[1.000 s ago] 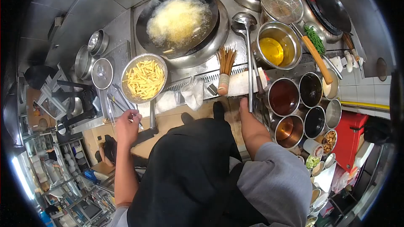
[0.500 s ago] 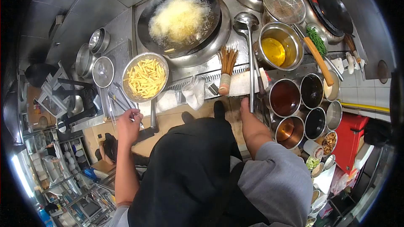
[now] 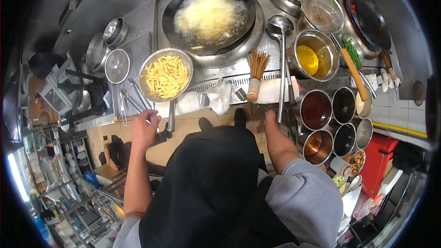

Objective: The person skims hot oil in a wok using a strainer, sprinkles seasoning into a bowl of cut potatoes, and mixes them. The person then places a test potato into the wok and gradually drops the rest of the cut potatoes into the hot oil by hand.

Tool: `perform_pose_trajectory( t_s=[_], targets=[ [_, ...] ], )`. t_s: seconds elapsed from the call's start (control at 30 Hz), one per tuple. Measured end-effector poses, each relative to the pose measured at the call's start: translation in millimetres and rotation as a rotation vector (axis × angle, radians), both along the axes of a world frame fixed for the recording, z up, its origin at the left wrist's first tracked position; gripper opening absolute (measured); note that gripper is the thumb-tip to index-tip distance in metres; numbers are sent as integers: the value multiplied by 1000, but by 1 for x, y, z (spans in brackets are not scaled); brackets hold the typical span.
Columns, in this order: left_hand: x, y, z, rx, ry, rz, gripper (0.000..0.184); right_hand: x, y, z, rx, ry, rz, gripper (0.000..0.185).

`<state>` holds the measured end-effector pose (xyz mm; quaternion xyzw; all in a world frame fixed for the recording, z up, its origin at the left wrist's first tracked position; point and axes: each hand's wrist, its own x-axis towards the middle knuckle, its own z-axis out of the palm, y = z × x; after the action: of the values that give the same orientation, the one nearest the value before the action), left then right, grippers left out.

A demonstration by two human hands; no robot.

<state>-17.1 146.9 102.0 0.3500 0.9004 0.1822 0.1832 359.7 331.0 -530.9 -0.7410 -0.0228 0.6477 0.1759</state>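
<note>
My left hand [image 3: 146,127] is closed at the counter's front edge, fingers curled around a slim, pale metallic piece whose kind I cannot make out. Just above it sits a round, long-handled metal pan [image 3: 189,62] heaped with pale potato fries [image 3: 165,78]. My right hand [image 3: 271,118] is at the edge beside the long handle of a ladle [image 3: 281,73]; its fingers are mostly hidden, so I cannot tell whether it touches it. Behind, a black wok [image 3: 172,36] holds foaming oil [image 3: 209,14] with a few fries showing at its near side.
A bamboo brush [image 3: 255,76] stands on the counter's edge near a white cloth [image 3: 219,96]. Rightward are a pot of yellow oil [image 3: 307,59], a wire strainer [image 3: 322,11] and several pots of sauce [image 3: 315,110]. At left lies a small sieve [image 3: 117,66]. Another person [image 3: 120,156] is lower left.
The view has shifted slightly, so the counter appears farther right. Both hands keep nearly the same places beside the pan and the ladle handle. The oil still foams.
</note>
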Motion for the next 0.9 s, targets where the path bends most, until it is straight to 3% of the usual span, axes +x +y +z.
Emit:
perform_pose_trajectory(
  t_s=[0.07,0.1,0.13,0.2,0.23,0.3,0.33,0.4,0.47,0.6,0.63,0.73,0.77,0.83,0.9],
  targets=[
    [-3,-2,-4,-3,-36,43,23,13,-6,80,232,-204,458,19],
    [-7,-5,-10,21,-48,23,23,11,-19,85,406,-447,772,20],
    [-12,-9,-17,46,-58,4,23,13,-26,106,415,-450,794,20],
    [-13,-15,-23,67,-134,89,24,22,-26,184,747,-445,1513,14],
    [-17,-19,-27,81,-97,57,25,18,-24,226,762,-441,1545,14],
    [-26,-31,-37,93,-68,30,27,5,-23,309,526,62,1378,10],
    [-28,-33,-37,72,-107,68,28,-7,-21,353,528,61,1399,10],
    [-34,-40,-42,73,-110,84,28,-37,-7,429,684,55,1474,13],
    [-43,-49,-53,89,-125,76,27,-66,15,463,1071,37,1437,14],
    [-50,-64,-58,145,-203,101,24,-171,71,548,1662,-228,1264,15],
    [-54,-68,-60,154,-209,96,24,-200,82,570,1658,-296,1341,16],
    [-64,-83,-63,213,-255,122,22,-281,118,577,1501,-554,1664,22],
    [-66,-88,-57,218,-249,145,21,-305,124,573,1508,-564,1666,22],
    [-72,-102,-56,237,-250,174,20,-344,135,563,1197,-742,2128,32],
    [-81,-124,-61,251,-232,233,19,-362,151,544,1202,-786,2126,35]
  ],
)
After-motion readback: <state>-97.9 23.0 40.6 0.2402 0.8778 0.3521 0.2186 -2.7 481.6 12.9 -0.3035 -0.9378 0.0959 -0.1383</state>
